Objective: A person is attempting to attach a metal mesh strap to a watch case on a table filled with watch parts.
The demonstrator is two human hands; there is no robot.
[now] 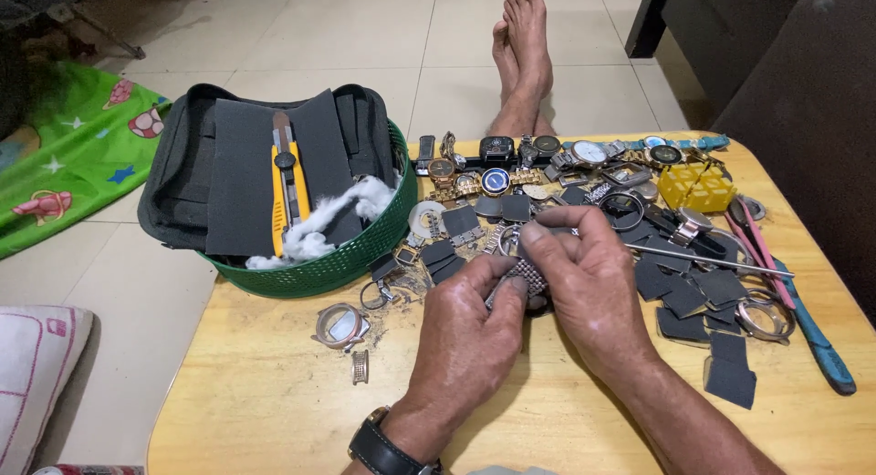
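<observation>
Both hands meet over the middle of a low wooden table (274, 402). My left hand (465, 324) pinches the lower end of a silver metal mesh watch band (526, 276) between thumb and fingers. My right hand (589, 279) grips the upper end of the same band, with its fingers curled over it. A black watch is on my left wrist (379, 448). Small dark grey sandpaper squares (693, 297) lie scattered around the hands.
A green basket (351, 256) at the left holds a black pouch, a yellow utility knife (287, 183) and white cotton. Several watches (584, 154) line the far edge. A watch case (342, 326), a yellow block (695, 185), tools and a blue strap (817, 343) lie around. Bare feet (522, 46) rest beyond the table.
</observation>
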